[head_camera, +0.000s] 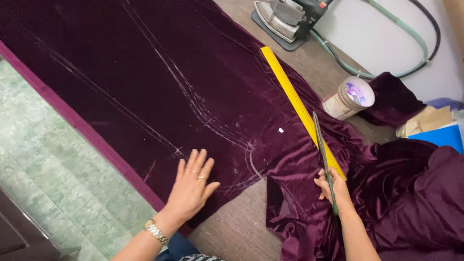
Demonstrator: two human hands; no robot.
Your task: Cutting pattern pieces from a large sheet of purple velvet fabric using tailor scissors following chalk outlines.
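Note:
A large piece of dark purple velvet fabric (145,82) lies spread over the table, marked with white chalk lines (193,96). My left hand (192,184) presses flat on the fabric near its cut edge, fingers apart, holding nothing. My right hand (332,189) grips a pair of long scissors (321,145) by the handles; the closed blades point away from me. The blades lie beside a long yellow ruler (290,92) that rests diagonally on the cloth. A small white chalk piece (281,130) sits on the fabric left of the ruler.
A steam iron (285,19) stands at the table's far edge with green and black hoses (406,29) behind it. A round tin (350,98) lies on its side at the right. Bunched velvet (411,193), brown paper and a blue sheet (442,135) fill the right. Green tiled floor (53,159) is on the left.

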